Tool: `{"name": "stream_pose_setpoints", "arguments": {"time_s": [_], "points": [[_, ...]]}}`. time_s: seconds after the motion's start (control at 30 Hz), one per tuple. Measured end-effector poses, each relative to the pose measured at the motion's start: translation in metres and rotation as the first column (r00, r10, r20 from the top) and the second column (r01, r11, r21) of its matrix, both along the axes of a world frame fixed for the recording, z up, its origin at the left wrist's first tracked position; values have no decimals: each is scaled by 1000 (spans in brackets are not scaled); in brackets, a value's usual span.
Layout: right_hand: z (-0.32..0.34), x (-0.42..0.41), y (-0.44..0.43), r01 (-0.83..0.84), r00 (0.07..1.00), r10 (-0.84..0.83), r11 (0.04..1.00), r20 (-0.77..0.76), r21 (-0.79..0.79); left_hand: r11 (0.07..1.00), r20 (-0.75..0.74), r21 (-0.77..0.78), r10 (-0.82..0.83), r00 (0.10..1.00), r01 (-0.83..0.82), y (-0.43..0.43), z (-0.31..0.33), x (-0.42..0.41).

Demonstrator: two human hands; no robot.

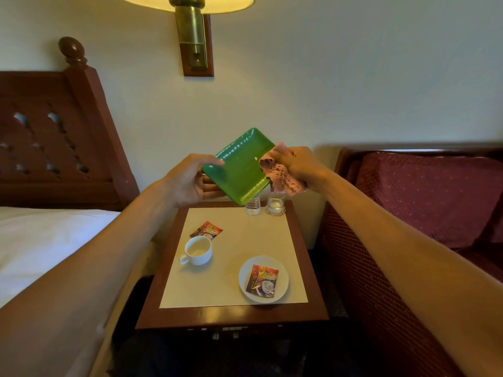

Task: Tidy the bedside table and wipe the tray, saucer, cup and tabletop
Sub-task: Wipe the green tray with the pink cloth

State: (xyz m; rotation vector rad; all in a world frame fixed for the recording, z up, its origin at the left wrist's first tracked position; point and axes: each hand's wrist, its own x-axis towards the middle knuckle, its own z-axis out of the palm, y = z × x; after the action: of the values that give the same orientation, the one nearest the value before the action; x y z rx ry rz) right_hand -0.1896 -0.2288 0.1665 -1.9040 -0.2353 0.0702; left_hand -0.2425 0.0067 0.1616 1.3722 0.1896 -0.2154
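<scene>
The tray point(239, 167), green and rectangular, is held up in the air above the far end of the bedside table point(231, 317), tilted so its inner face turns toward the camera. The left hand point(187, 180) grips its left edge, thumb on the face and fingers curled behind. The right hand point(296, 164) is closed around a bunched pink cloth point(277, 175), which touches the tray's right edge. Below, on the pale tabletop point(234, 268), a white cup point(197, 250) stands upright near the left side, its handle pointing toward the near left. Just behind the cup lies a dark red sachet point(206, 231), flat on the surface. A white saucer point(263, 278) sits toward the near right corner with a second sachet point(261, 281) lying on it. At the far edge, a clear bottle point(253, 206) and a drinking glass point(275, 204) stand side by side, their tops hidden behind the tray and cloth; the glass rests on a small coaster point(275, 212). A wall lamp point(190, 31) glows above. A bed point(40, 240) with a dark wooden headboard lies to the left, and a maroon sofa point(424, 200) stands to the right of the table.
</scene>
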Motion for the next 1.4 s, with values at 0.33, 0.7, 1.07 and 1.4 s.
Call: {"name": "stream_pose_setpoints", "arguments": {"time_s": [0.33, 0.7, 1.07, 1.4], "points": [[-33, -13, 52, 284, 959, -284, 959, 3, 6, 916, 199, 243, 276, 940, -320, -51, -4, 22], [-25, -15, 55, 225, 973, -214, 965, -92, 135, 922, 202, 245, 253, 946, -299, -48, -3, 14], [-20, -26, 33, 229, 926, -86, 902, -368, 366, 518, 502, 822, -461, 732, -237, -1, -1, 0], [-23, -10, 33, 267, 906, -28, 812, -423, 519, 463, 614, 789, -565, 551, -404, -3, 7, 11]]}}
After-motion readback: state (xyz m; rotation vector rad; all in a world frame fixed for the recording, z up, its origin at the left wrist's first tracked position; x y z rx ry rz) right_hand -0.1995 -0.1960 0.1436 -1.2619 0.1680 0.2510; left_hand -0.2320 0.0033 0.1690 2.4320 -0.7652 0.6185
